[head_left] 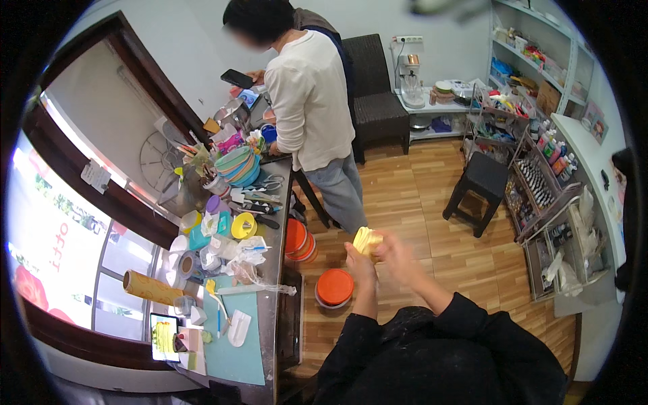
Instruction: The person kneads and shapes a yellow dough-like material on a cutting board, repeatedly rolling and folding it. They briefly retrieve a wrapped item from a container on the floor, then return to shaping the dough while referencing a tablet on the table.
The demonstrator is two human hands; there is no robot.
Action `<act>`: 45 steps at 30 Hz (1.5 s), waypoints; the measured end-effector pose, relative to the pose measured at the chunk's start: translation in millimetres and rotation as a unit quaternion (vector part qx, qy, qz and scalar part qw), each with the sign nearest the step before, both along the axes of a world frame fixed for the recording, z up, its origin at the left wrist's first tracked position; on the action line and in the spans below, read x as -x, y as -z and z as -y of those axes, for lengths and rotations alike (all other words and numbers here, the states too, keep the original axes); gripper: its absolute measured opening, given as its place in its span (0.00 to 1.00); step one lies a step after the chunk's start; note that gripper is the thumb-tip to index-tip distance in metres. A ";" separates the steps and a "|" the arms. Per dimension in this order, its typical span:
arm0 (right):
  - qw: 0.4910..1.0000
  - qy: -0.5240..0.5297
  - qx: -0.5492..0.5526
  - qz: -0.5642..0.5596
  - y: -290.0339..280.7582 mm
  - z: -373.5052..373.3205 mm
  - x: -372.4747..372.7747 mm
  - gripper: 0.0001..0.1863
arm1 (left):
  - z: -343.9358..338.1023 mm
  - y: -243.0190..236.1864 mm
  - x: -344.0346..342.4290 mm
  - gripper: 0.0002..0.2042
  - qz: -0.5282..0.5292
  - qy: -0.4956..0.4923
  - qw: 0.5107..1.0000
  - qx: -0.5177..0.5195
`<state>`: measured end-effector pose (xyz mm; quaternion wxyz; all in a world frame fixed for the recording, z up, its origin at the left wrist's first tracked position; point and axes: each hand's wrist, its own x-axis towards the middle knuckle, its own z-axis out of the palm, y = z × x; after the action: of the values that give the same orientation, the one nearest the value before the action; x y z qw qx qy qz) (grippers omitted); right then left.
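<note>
My left hand (361, 264) is wrapped round a soft, pale yellow lump with folds or ridges (365, 239), held up above the floor to the right of the worktable. Its exact kind I cannot make out. Curled against the lump's right side are the fingers of my right hand (397, 258), a little smeared by motion. On the table to my left a teal mat (236, 358) carries a yellow-headed tool (214, 291), a blue stick (219, 318) and a white smoother-like tool (239, 328). A tablet (164, 337) with a lit screen leans at the mat's left.
A person in a white top (314, 101) stands at the table's far end, holding a dark phone (237, 78). Bowls (237, 165), scissors (272, 183) and bags crowd the table. Orange-lidded buckets (335, 287) stand on the floor; a black stool (480, 182) and shelves are at right.
</note>
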<state>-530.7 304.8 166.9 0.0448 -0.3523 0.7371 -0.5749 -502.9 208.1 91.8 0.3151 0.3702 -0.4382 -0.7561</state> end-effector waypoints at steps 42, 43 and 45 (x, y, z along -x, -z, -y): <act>0.937 0.086 -0.002 0.338 123.3 94.7 -3.2 0.20 | 22.5 3.7 -66.8 0.28 0.250 -0.001 0.922 0.295; 0.913 0.085 0.004 0.399 132.7 102.1 -4.7 0.20 | 23.8 3.1 -81.8 0.27 0.270 0.023 0.917 0.295; 0.866 0.087 -0.045 0.490 143.5 113.5 -6.0 0.21 | 31.4 0.7 -110.2 0.26 0.258 0.027 0.915 0.308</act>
<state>-524.7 191.3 23.5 0.3654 0.0427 0.6733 -0.6414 -392.7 176.7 91.2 0.2687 0.4250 -0.7254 -0.4700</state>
